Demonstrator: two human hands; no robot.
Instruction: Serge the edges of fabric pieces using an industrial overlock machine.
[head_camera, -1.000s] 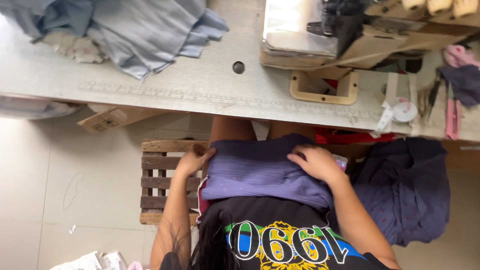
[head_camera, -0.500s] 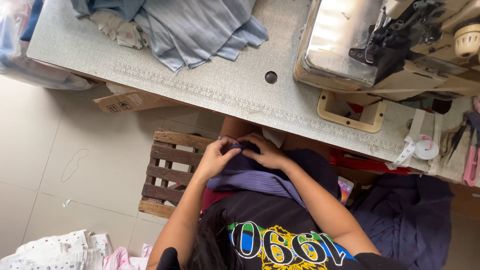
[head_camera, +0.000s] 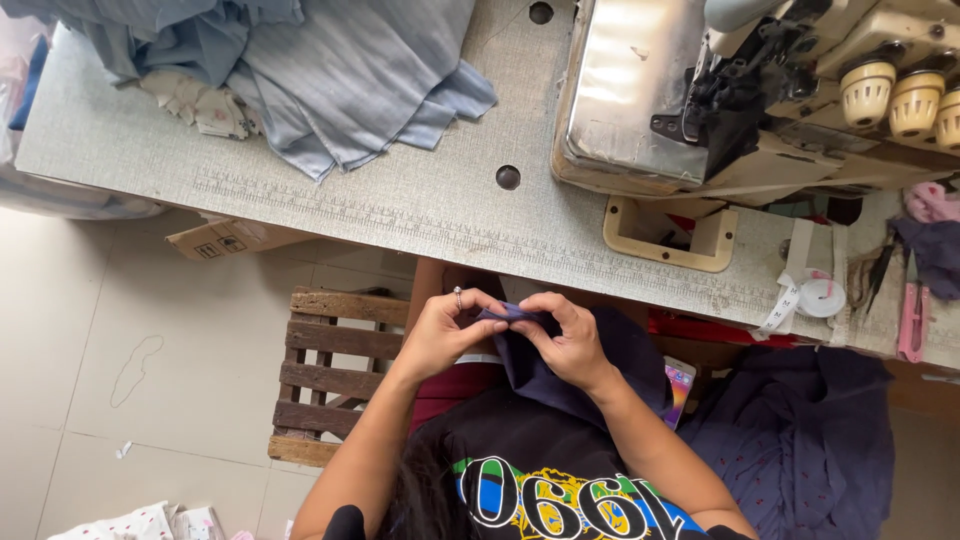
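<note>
Just below the front edge of the desk (head_camera: 400, 215), over the person's lap, both hands meet on a piece of dark navy fabric (head_camera: 560, 375). The left hand (head_camera: 440, 335), with a ring on one finger, is closed in a pinch on the fabric's upper edge, and the right hand (head_camera: 572, 340) is closed on the same edge just beside it, so the fingertips of the two hands nearly touch. The rest of the navy fabric hangs down from the pinch and drapes over the lap, above a black printed shirt (head_camera: 560, 490). To the left of the lap stands a wooden slatted crate (head_camera: 335, 365) on the tiled floor (head_camera: 110, 400), and to the right lies a larger heap of dark blue cloth (head_camera: 810, 440). Farther off, on the desk itself, a round hole (head_camera: 508, 177) shows in the grey surface, with a white tape measure (head_camera: 800, 295) near the right front edge and pink scissors (head_camera: 911, 320) beside it. At the back right sits a cream-coloured sewing machine (head_camera: 700, 90) with thread cones on top, and at the back left a pile of light blue fabric (head_camera: 330, 70) lies spread over the desk.
</note>
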